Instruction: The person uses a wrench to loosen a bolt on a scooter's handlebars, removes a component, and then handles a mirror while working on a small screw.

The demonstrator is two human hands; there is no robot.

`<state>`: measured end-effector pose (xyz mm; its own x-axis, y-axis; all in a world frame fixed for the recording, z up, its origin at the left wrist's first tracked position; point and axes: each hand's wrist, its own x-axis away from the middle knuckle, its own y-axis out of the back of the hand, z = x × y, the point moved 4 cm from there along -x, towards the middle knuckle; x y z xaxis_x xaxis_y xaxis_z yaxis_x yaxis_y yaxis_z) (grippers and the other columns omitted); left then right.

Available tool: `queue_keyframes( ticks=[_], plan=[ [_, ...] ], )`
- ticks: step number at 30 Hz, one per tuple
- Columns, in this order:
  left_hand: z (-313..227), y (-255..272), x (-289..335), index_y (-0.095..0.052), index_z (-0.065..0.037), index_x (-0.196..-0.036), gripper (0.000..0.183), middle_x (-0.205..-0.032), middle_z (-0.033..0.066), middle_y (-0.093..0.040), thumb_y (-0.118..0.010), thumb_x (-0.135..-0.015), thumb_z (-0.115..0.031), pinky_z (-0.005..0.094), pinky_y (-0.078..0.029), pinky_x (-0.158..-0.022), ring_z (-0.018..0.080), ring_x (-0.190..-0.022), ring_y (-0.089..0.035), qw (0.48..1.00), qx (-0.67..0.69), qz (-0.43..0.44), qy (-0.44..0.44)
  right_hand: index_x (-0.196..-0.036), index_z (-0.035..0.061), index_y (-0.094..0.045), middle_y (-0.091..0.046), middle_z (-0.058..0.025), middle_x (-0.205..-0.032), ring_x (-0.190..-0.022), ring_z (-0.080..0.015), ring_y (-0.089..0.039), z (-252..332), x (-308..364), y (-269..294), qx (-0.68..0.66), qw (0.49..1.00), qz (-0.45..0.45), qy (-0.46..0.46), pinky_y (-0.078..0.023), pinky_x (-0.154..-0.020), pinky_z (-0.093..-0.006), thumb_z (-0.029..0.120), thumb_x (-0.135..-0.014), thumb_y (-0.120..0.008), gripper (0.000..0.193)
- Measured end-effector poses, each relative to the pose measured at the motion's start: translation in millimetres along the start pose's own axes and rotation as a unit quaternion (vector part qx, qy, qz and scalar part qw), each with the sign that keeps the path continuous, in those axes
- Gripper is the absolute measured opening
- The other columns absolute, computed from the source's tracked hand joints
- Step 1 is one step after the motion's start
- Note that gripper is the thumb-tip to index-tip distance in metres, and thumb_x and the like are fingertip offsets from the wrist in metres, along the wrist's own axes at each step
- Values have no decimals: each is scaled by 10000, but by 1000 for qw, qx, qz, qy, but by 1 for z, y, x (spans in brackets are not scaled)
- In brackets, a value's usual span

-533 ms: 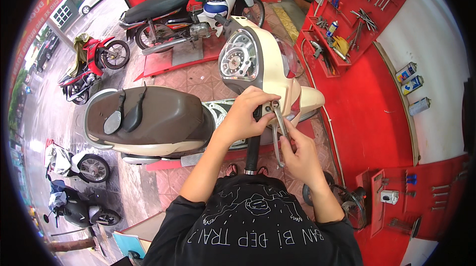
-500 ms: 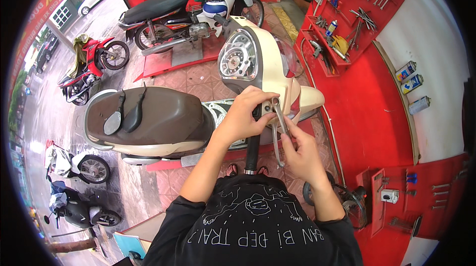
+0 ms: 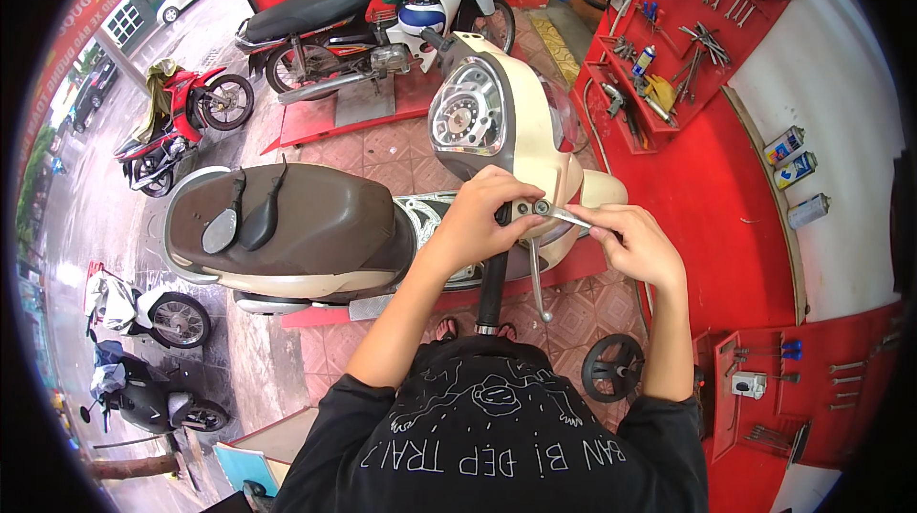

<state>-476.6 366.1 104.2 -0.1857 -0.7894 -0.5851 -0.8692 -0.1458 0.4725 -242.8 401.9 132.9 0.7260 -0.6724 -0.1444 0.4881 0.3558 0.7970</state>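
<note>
My right hand (image 3: 638,244) pinches the handle of a silver ring wrench (image 3: 571,217) between thumb and fingers. The wrench's ring end sits over a bolt on the brake lever bracket of a cream scooter's handlebar. My left hand (image 3: 485,219) is closed round this bracket (image 3: 522,210), thumb and forefinger beside the ring end; its other fingers are partly hidden. Just below, the silver brake lever (image 3: 538,284) and the black handlebar grip (image 3: 490,291) point toward me. Beyond my hands is the scooter's headlight (image 3: 466,112). Two detached mirrors (image 3: 258,226) lie on its brown seat (image 3: 334,217).
A red tool board (image 3: 726,26) with wrenches and a tray hangs at the far right, spray cans (image 3: 795,169) along the white wall. Another tool rack (image 3: 812,379) is at the near right. Other motorbikes (image 3: 325,50) stand behind and to the left. A small black wheel (image 3: 612,368) is on the tiles.
The wrench handle has swung from pointing toward me to pointing right. My right hand has moved right and farther away with it. My left hand stays at the bracket.
</note>
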Motion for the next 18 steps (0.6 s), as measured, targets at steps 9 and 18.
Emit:
queue_keyframes(
  ticks=[9,18],
  plan=[
    [1,6,3,-789,-61,-1074,313,-944,89,-754,-869,-779,-127,371,-531,-832,256,-937,-653,999,0,1,33,-1398,-5,-606,-714,-261,-1043,-935,-434,-686,25,18,-27,-57,996,-4,-64,-539,-868,-439,50,-965,-587,437],
    [-8,8,-1,-761,-50,-1163,425,-1029,105,-751,-818,-742,-32,379,-529,-872,284,-975,-644,999,22,25,16,-1647,-10,-196,-567,-42,-967,-690,-69,-632,58,39,-114,-500,839,-121,-176,-495,-586,-217,-3,-1051,-533,685]
  ],
)
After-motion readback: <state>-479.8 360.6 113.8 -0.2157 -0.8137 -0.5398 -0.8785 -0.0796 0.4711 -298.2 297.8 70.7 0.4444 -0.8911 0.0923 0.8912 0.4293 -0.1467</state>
